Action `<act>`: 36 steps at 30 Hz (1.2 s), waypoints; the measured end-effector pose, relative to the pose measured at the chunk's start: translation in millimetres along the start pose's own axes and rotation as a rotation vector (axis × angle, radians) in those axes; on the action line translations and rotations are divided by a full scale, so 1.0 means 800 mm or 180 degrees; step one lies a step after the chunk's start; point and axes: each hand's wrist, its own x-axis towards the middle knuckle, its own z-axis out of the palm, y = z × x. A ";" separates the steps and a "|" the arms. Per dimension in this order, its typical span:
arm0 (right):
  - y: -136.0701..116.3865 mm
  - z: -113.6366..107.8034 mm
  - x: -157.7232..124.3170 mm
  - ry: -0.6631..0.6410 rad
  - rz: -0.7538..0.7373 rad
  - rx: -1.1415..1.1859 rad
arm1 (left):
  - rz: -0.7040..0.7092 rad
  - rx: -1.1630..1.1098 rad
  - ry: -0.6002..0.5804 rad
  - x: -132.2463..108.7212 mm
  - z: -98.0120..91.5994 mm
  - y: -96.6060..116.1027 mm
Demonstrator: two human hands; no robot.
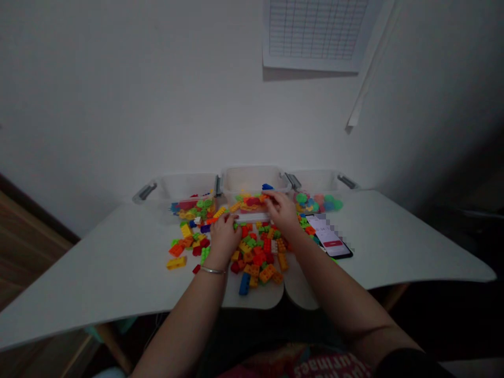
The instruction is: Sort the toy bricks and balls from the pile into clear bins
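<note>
A pile of small plastic building bricks (258, 257) in red, orange, yellow, green and blue lies on the white table. My left hand (225, 237) is at the pile's left side, fingers curled down among the bricks; its fingertips are partly hidden, so what they grip does not show. At the front of the middle clear bin (254, 176), my right hand (282, 210) has its fingers drawn together near the rim. Orange shows at those fingertips, but I cannot tell whether it is held or lies in the bin. A blue brick (268, 186) sits just beyond them.
A left clear bin (189, 181) contains mixed coloured pieces, and a right clear bin (317, 178) has round green, blue and red ones. A phone (331, 239) lies right of the pile. The wall stands behind the bins, with a printed chart (313, 31) on it.
</note>
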 end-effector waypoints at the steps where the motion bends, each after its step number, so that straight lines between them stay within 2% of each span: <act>1: 0.000 -0.001 0.006 0.0071 0.0043 0.0056 | -0.0006 -0.0006 0.0002 0.000 0.000 0.000; 6: 0.007 0.002 0.029 0.0398 0.0275 0.0380 | -0.0018 0.0002 0.0018 -0.001 0.000 -0.001; 9: 0.011 0.005 0.036 0.0434 0.0192 0.0257 | -0.0033 0.0000 0.0008 -0.001 0.000 -0.002; 17: 0.005 0.005 0.043 -0.0201 0.0239 -0.0622 | -0.0035 -0.0010 0.0036 -0.001 0.001 -0.002; 27: -0.003 0.010 0.035 -0.0705 0.0231 -0.1740 | -0.0058 0.0251 -0.0045 -0.005 -0.002 0.000; 36: 0.003 0.011 0.023 -0.0651 0.0034 -0.1639 | -0.0110 0.0426 -0.0047 -0.006 -0.004 0.002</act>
